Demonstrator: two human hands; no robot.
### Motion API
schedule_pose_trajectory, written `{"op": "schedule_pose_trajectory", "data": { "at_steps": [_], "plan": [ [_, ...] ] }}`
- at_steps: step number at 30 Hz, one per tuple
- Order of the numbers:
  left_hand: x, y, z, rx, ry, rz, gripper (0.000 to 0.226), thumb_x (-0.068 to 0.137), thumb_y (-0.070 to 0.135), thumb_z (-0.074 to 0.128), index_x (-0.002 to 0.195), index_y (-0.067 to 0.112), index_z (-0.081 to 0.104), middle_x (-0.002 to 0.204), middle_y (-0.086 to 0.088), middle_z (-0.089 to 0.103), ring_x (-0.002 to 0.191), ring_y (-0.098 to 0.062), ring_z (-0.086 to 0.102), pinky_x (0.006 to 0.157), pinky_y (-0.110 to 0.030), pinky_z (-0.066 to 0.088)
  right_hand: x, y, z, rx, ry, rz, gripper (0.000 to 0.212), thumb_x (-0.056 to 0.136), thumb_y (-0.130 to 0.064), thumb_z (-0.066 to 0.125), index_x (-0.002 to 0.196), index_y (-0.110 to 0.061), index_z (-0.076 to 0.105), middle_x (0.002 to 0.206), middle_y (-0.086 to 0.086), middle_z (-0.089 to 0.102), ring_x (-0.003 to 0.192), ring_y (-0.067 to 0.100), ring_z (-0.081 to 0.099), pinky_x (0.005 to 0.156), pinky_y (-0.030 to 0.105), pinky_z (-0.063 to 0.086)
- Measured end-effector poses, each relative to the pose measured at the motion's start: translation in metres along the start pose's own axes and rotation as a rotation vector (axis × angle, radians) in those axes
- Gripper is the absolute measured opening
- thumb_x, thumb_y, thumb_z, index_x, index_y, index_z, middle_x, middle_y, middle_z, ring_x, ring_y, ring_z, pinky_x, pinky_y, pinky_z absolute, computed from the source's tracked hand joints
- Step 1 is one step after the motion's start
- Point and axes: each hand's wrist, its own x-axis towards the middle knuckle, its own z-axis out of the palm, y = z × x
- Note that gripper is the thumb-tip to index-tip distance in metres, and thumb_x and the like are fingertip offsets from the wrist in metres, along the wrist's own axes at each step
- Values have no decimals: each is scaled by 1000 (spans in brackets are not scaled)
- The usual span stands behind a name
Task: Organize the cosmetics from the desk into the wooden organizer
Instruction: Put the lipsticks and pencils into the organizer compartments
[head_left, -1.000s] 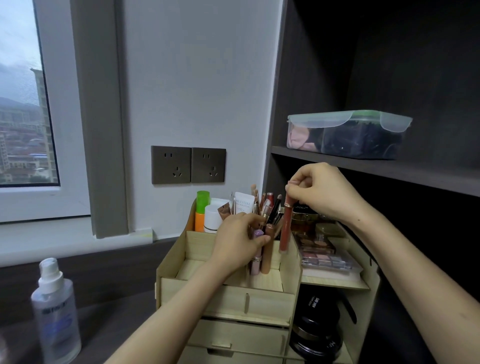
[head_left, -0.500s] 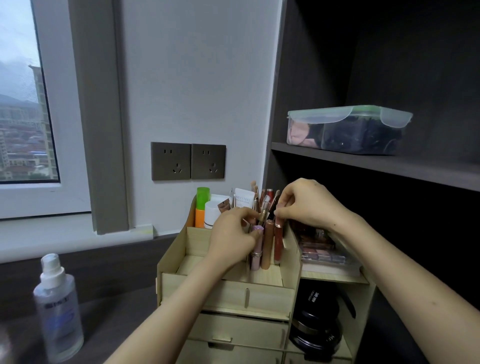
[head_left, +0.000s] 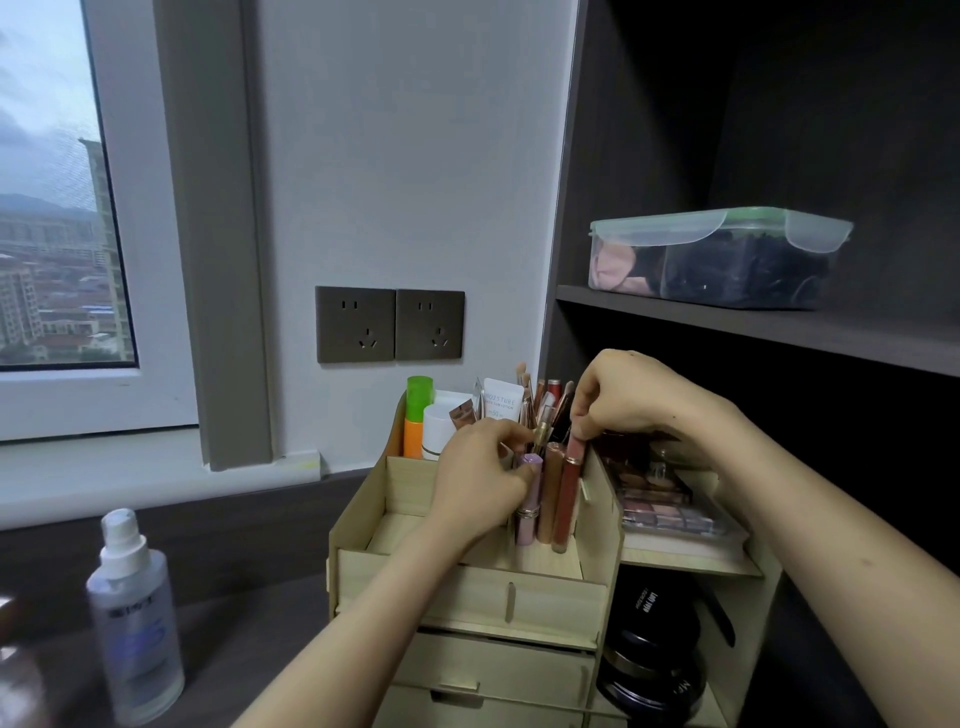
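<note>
Lip gloss (head_left: 568, 499): right hand (head_left: 626, 402) pinches it; left hand (head_left: 475, 480) grips lipstick (head_left: 530, 501).

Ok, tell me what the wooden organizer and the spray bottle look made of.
Wooden organizer: pale, matte plywood or thin board, judging by grain and slotted joints. Spray bottle: frosted translucent glass or plastic, unclear which; white nozzle looks plastic.

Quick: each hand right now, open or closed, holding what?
Left hand: closed, fingers curled on the purple lipstick.
Right hand: closed, pinching the top of the red lip gloss.
</note>
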Motion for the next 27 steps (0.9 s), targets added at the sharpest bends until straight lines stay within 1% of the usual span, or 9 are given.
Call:
{"op": "schedule_pose_trajectory", "data": {
  "at_steps": [2,5,8,10,15,20,22,25,27],
  "plan": [
    [0,0,0,1,-2,0,19,76,18,66,95,20,67,86,9,59,83,-15,55,76,-27,45,0,0,0,-29,-30,-9,10,68,-19,77,72,-27,73,68,-14,61,76,9,57,62,23,43],
    [0,1,0,9,-6,1,22,76,18,66,98,19,67,88,10,58,84,-13,54,77,-25,43,-2,2,-3,-17,-53,-30,14,69,-21,78,79,-27,71,65,-15,56,67,3,51,54,21,37],
    [0,1,-1,-11,-5,-5,21,76,19,66,98,18,66,88,9,58,84,-14,54,78,-27,45,-2,8,-9,70,-48,-45,18,75,-15,76,91,-22,70,71,-14,54,73,8,54,60,21,40],
    [1,2,-1,-21,6,-13,19,77,20,66,95,18,66,87,8,59,84,-15,56,79,-29,47,-1,11,-11,74,-64,-54,19,77,-11,74,94,-21,71,71,-14,55,79,12,56,66,22,43],
    [1,3,-1,-27,19,-23,17,77,21,67,94,17,67,87,7,60,85,-17,57,80,-32,48,6,14,-3,74,-85,-121,9,81,-16,71,89,-20,74,72,-16,57,75,5,54,74,23,43],
    [0,2,-1,-53,36,-35,15,78,15,63,93,17,67,86,7,62,84,-16,58,80,-29,48,25,16,2,81,-16,-143,12,83,-15,69,93,-16,75,75,-12,61,80,9,57,77,23,44],
    [1,2,-1,-56,44,-47,17,81,11,59,95,15,67,87,7,62,83,-16,58,80,-29,48,32,14,5,85,20,-149,13,85,-15,67,95,-14,75,79,-7,63,79,8,56,74,22,42],
    [2,2,0,-58,65,-72,18,84,8,55,96,13,67,90,2,65,84,-16,57,80,-28,47,44,12,10,111,50,-145,6,84,-13,68,88,-14,71,72,-10,58,76,10,56,67,20,41],
    [2,1,0,-50,67,-82,19,84,8,54,97,12,67,95,-1,68,88,-17,59,81,-27,47,50,10,14,114,72,-133,7,81,-13,70,82,-17,65,70,-11,54,76,13,57,68,23,42]
  ]
}}
